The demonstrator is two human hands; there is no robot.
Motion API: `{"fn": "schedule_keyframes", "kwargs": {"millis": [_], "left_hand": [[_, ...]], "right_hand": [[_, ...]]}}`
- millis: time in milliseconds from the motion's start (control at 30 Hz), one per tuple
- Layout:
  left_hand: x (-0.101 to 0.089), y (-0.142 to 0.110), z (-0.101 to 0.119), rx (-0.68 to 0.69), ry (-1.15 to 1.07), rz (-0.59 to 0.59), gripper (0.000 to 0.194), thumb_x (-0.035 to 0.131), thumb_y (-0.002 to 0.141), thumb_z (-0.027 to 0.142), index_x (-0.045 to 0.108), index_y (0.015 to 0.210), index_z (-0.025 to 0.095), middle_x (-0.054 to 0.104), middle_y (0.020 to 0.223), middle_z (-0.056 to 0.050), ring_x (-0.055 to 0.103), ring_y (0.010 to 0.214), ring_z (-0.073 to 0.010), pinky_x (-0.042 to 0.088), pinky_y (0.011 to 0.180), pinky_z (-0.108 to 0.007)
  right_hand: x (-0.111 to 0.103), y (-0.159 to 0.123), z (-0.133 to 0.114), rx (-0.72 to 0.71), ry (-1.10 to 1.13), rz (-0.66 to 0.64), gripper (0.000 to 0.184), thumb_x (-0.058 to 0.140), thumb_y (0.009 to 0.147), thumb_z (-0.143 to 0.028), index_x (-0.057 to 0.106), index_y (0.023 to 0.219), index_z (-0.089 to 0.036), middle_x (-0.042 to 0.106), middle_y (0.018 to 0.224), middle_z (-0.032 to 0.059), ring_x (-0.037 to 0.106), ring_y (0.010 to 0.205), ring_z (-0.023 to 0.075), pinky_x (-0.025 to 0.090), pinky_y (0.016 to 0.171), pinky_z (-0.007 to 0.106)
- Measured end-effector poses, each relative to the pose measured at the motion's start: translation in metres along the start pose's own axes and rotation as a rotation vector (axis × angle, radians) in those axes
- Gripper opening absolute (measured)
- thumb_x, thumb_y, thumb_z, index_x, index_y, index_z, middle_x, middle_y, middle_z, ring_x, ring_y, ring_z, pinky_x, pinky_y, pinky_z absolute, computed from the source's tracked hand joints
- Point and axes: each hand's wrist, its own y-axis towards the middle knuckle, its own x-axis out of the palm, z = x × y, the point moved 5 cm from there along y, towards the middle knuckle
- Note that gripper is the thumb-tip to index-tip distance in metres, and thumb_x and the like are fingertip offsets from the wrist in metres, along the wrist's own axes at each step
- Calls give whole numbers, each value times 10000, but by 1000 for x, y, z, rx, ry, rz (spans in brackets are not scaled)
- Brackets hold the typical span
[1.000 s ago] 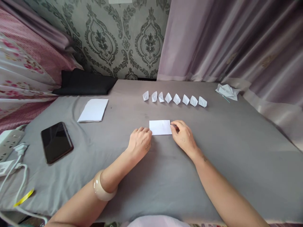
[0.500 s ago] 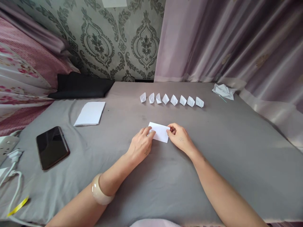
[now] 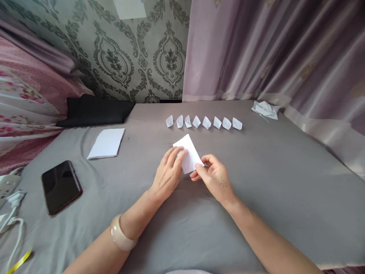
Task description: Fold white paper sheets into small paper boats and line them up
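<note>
A folded sheet of white paper [image 3: 190, 154] is held between my two hands, turned at a slant over the grey cloth. My left hand [image 3: 169, 171] grips its left side, fingers lying over the top face; the thumb is hard to make out. At the lower right corner, my right hand [image 3: 212, 175] pinches the paper, thumb on top and fingers beneath. Beyond the hands, a row of several small folded white paper pieces [image 3: 207, 122] stands on the cloth.
A stack of white paper [image 3: 107, 144] lies to the left, with a dark phone [image 3: 61, 187] nearer me. Black cloth [image 3: 97, 111] rests at the back left. Crumpled white paper [image 3: 265, 109] sits at the back right. A power strip [image 3: 8, 184] with white cables [image 3: 18, 239] is at the left edge.
The folded paper has turned from lying nearly level to a steep slant. My right hand has shifted nearer me, its fingers now under the paper's corner. The view has tilted slightly.
</note>
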Motion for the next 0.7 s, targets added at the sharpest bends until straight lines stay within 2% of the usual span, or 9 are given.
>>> {"fn": "schedule_keyframes", "kwargs": {"millis": [100,167,233,300,400,467,533,633,700], "left_hand": [[-4,-2,-5,-14,-91,35,417,389,876,41,535,1242,175,590,1258,-111,469,1251,-244,435,1028,-423],[-1,-4,-13,-130,-243,8,356,401,897,86,617,1157,198,627,1232,-82,514,1223,-229,435,1030,-405],[7,-6,-25,-376,-468,-16,283,458,901,161,677,1076,198,674,1158,-70,586,1136,-233,458,1000,-397],[16,-10,-37,-684,-767,10,225,560,867,259,712,1010,177,716,1043,-70,650,1001,-235,503,928,-386],[29,-12,-42,-997,-1240,39,302,689,776,352,718,992,143,726,986,-77,671,890,-208,552,835,-346],[33,-11,-39,-1061,-1427,-10,341,718,754,350,707,1012,128,717,997,-90,669,854,-180,570,779,-303],[35,-10,-36,-1076,-1496,-98,350,721,759,335,695,1022,106,711,974,-105,666,815,-160,574,716,-261],[38,-13,-35,-1097,-1463,-183,377,690,787,340,653,1057,81,700,898,-112,655,732,-143,565,642,-239],[38,-16,-40,-1120,-1354,-122,414,636,823,336,574,1148,87,686,868,-102,651,701,-143,563,624,-260]], "right_hand": [[-2,6,9,68,70,-13,275,631,776,-388,460,878,-199,635,699,-22,668,589,156,579,591,316],[-6,11,14,78,-12,-51,358,641,763,-414,464,987,-198,633,790,-5,657,616,150,570,587,316],[-12,18,16,22,-202,-76,552,676,732,-434,437,1177,-211,639,939,39,655,717,165,561,629,328],[-22,24,14,-92,-373,-12,725,726,684,-415,395,1305,-239,606,1110,86,634,907,203,547,732,355],[-28,32,13,-187,-363,3,673,724,698,-352,437,1297,-244,561,1258,111,562,1118,231,511,856,369],[-26,34,15,-155,-271,-61,555,703,731,-350,499,1230,-221,596,1236,112,575,1116,224,504,875,360],[-21,34,18,-74,-191,-123,442,671,766,-374,549,1152,-197,661,1129,103,637,1000,202,520,836,341],[-17,31,25,46,-168,-126,384,625,800,-389,563,1116,-179,714,833,48,672,708,157,537,648,284],[-20,30,31,86,-206,-65,407,601,811,-380,542,1164,-185,679,645,-1,634,558,139,493,511,240]]}}
